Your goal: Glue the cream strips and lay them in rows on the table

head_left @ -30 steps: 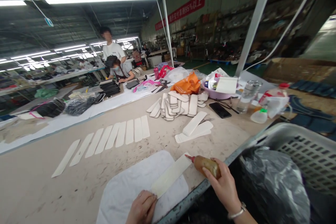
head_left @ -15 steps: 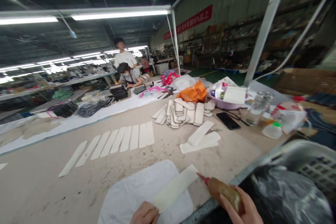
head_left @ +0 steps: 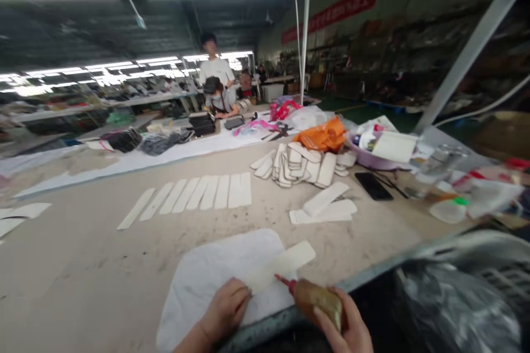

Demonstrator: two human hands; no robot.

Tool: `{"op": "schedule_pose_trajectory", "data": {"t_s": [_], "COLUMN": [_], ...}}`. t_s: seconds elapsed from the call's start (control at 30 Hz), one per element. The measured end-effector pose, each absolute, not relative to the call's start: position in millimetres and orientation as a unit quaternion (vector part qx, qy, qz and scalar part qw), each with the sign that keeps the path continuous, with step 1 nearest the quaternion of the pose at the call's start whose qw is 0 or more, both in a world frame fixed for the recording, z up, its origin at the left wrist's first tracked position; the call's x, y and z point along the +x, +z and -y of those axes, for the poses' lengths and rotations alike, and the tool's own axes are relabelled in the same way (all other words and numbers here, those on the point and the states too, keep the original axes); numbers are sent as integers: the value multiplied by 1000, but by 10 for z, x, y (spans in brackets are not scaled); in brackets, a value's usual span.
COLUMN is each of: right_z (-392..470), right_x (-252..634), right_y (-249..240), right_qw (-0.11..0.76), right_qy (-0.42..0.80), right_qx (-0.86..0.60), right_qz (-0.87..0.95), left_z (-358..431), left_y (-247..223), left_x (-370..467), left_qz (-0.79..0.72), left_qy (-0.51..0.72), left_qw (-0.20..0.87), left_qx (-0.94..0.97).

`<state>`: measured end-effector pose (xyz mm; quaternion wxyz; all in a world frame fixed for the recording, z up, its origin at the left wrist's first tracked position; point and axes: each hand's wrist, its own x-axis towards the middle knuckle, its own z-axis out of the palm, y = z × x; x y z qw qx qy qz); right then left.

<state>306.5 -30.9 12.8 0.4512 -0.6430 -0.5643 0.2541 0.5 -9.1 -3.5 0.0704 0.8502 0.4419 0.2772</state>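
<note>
A cream strip (head_left: 285, 262) with rounded corners lies slantwise over a white cloth (head_left: 207, 270) at the table's near edge. My left hand (head_left: 230, 303) has its fingers closed on the strip's lower left end. In my right hand (head_left: 348, 322) is a brown squeeze bottle (head_left: 317, 300), tilted, its red nozzle pointing left. The nozzle tip is at the strip's near long edge, about midway along; whether it touches cannot be made out. Beyond the cloth, several similar strips (head_left: 207, 192) lie side by side in a row, and a few more strips (head_left: 325, 207) overlap to the right.
Behind them stand a heap of padded pieces (head_left: 302, 162), an orange bag (head_left: 323, 133), a purple basin (head_left: 372, 161) and a black phone (head_left: 373, 186). A grey basket (head_left: 488, 253) with clear plastic sits at the lower right. Two people (head_left: 217, 74) are at the far table.
The bottle's nozzle has gone from the strip's far right corner down along the near edge toward my left hand. The view has shifted to the right and downward.
</note>
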Motion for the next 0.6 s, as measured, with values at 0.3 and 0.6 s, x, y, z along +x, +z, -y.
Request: {"op": "schedule_pose_trajectory", "data": {"t_s": [0.3,0.6], "right_z": [418,333], "right_x": [3225,3595], "right_y": [294,290], "right_qw": [466,469], "right_qy": [187,158], "right_qx": [-664,-721], "right_qz": [554,485], "left_z": [67,83], "left_y": [7,50], "left_x": [-14,-10], "left_qz": [-413,-428], "left_qy": [280,267], "left_qw": [92,98], "left_qx": [862,858]}}
